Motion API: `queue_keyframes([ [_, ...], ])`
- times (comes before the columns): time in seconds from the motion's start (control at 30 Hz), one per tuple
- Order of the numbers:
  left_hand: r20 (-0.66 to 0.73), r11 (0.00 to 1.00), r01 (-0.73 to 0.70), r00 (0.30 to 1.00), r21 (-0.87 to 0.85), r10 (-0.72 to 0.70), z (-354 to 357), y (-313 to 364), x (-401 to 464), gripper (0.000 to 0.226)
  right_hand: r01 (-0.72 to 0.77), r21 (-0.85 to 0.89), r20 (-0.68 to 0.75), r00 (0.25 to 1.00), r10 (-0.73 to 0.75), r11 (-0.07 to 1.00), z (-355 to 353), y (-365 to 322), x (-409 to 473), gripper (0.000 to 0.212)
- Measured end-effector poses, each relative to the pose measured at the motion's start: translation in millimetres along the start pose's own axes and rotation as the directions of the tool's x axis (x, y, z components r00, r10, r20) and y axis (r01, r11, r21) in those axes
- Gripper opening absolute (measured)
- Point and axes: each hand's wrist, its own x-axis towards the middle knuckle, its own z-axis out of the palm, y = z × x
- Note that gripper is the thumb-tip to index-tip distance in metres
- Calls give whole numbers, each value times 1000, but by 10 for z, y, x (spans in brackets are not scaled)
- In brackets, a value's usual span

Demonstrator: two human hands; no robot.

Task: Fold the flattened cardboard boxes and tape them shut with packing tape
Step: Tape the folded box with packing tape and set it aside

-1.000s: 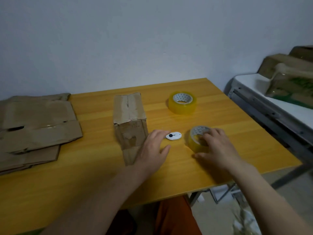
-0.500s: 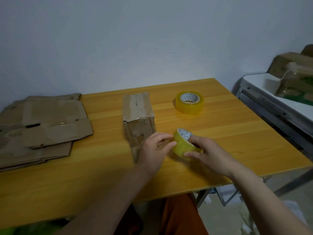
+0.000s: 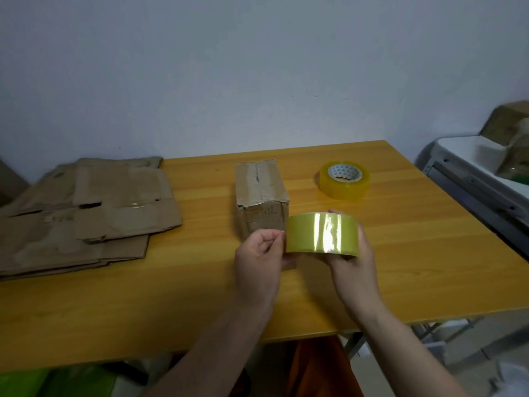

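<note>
glossy yellow tape roll (image 3: pixel 322 238) on edge, right hand (image 3: pixel 351 255) gripping it, left fingers (image 3: pixel 273 239) pinching its end

right hand (image 3: pixel 353 260) grips tape roll (image 3: pixel 322 237) above table (image 3: pixel 171 305); left hand (image 3: pixel 259 260) pinches its edge.

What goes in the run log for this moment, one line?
stage: readying tape | right hand: grips tape roll | left hand: pinches at roll's edge | folded box: on table | spare roll: untouched

On the tabletop (image 3: pixel 429 267), flattened boxes (image 3: pixel 86 216) lie at the left and a folded box (image 3: pixel 260 193) stands mid-table. A tape roll (image 3: pixel 344 184) lies to its right. A second roll (image 3: pixel 322 238), held above the tabletop, is just before the folded box.
</note>
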Motion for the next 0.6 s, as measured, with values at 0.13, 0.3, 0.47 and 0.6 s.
queue_keyframes([
  [0.13,-29,990,-30,999,139,35,-135,2,32,7,33,-53,29,999,-32,998,48,12,39,45],
  [0.3,-55,999,54,997,5,-53,-280,112,94,10,44,-202,11,999,-43,978,-79,83,237,56],
  [0.47,-61,995,102,993,-13,-102,-417,116,146,7,-21,-193,4,1000,23,981,-168,183,349,64],
  [0.6,18,952,255,967,-171,-256,-427,138,141,9,-45,-159,-95,995,30,986,-105,196,363,56],
])
